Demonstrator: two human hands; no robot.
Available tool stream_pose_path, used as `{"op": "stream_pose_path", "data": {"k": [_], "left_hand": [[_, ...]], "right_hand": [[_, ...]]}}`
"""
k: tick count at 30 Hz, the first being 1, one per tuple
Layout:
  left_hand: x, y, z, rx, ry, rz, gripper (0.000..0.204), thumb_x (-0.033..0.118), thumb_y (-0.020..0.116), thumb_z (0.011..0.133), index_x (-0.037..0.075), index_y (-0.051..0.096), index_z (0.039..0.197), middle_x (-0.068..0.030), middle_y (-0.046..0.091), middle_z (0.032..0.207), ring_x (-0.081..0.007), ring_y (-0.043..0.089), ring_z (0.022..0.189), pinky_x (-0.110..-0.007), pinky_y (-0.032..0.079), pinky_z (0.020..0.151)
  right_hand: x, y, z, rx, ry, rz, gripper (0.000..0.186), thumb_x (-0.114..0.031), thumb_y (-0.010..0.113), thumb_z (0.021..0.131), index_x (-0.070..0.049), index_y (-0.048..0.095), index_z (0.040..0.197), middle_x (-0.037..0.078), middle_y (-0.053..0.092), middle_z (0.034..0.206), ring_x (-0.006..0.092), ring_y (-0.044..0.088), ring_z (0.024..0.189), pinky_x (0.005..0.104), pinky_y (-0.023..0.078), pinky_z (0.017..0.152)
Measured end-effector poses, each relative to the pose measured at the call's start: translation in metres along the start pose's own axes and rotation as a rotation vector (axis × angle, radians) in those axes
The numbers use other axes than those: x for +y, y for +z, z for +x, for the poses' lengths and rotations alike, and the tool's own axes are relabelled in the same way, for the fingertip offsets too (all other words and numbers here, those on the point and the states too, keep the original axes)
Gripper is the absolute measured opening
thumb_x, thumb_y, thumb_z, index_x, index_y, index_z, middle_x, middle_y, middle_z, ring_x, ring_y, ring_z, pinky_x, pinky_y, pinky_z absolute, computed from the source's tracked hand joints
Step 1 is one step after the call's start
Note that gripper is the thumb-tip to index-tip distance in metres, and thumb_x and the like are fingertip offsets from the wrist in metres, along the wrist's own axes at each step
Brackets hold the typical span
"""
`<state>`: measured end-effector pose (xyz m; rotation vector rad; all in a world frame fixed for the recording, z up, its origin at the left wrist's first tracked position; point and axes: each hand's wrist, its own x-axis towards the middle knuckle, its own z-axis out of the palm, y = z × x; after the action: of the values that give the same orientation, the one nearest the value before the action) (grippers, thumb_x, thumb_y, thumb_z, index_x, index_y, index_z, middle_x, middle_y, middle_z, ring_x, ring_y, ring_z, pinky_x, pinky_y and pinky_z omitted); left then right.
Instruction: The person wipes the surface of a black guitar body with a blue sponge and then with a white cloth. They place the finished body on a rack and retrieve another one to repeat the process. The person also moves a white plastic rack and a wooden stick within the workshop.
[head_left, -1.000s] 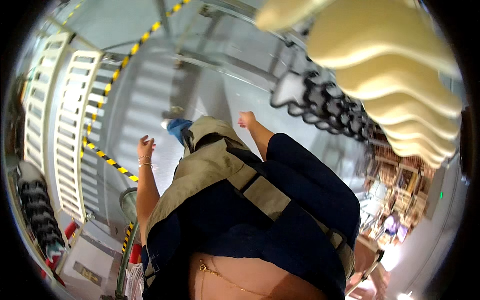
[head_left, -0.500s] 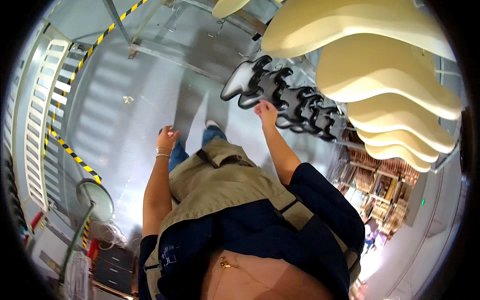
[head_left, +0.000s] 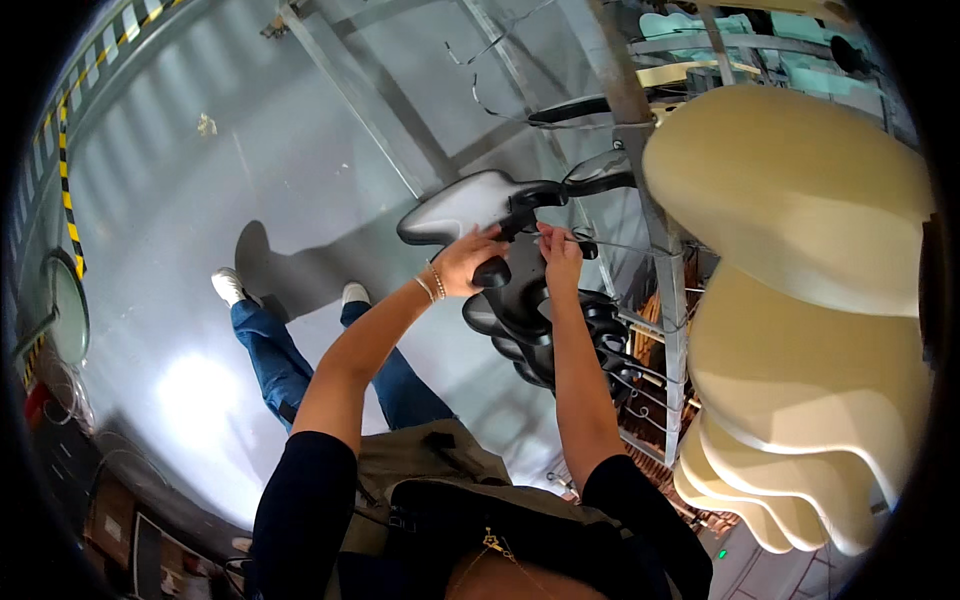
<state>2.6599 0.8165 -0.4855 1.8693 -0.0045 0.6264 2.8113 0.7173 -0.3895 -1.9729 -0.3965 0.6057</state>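
A guitar body (head_left: 460,205) with a silver-grey middle and black edges hangs just ahead of me. My left hand (head_left: 468,262) is closed on it near its dark horn and neck end. Beside it, my right hand (head_left: 560,258) pinches a thin wire hook (head_left: 625,247) that runs from the metal rack to the body's neck end; the exact contact is partly hidden by my fingers. Several more dark guitar bodies (head_left: 530,300) hang in a row behind and below my hands.
A metal rack upright (head_left: 660,200) stands at my right, carrying several cream guitar bodies (head_left: 800,370). A rack beam (head_left: 370,100) runs low over the grey floor. Striped black-and-yellow tape (head_left: 68,190) marks the left side, near a round green disc on a stand (head_left: 68,310).
I have moved closer to the rack and turned toward it. Both hands have come together at the front dark guitar body, the left now gripping it and the right on its hook.
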Motion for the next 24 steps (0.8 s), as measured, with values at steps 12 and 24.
{"op": "stream_pose_path", "data": {"k": [12, 24], "left_hand": [[0.088, -0.02, -0.019, 0.002, -0.195, 0.043, 0.052, 0.001, 0.063, 0.05, 0.007, 0.05, 0.099, -0.0145, 0.055, 0.095, -0.0349, 0.051, 0.098, -0.04, 0.037, 0.098], [0.216, -0.142, -0.154, 0.195, -0.629, 0.112, 0.057, 0.005, 0.065, 0.05, 0.007, 0.052, 0.106, -0.0131, 0.055, 0.104, -0.0294, 0.054, 0.096, -0.035, 0.044, 0.084]], "right_hand": [[-0.021, -0.025, -0.04, -0.411, 0.214, -0.083, 0.03, -0.023, 0.041, 0.091, 0.002, 0.056, 0.086, 0.01, 0.062, 0.091, 0.0146, 0.058, 0.083, 0.024, 0.048, 0.074], [0.059, -0.021, -0.017, -0.169, 0.294, 0.249, 0.046, -0.031, 0.055, 0.084, -0.012, 0.044, 0.125, 0.003, 0.047, 0.125, 0.0175, 0.042, 0.114, 0.0377, 0.031, 0.093]]}}
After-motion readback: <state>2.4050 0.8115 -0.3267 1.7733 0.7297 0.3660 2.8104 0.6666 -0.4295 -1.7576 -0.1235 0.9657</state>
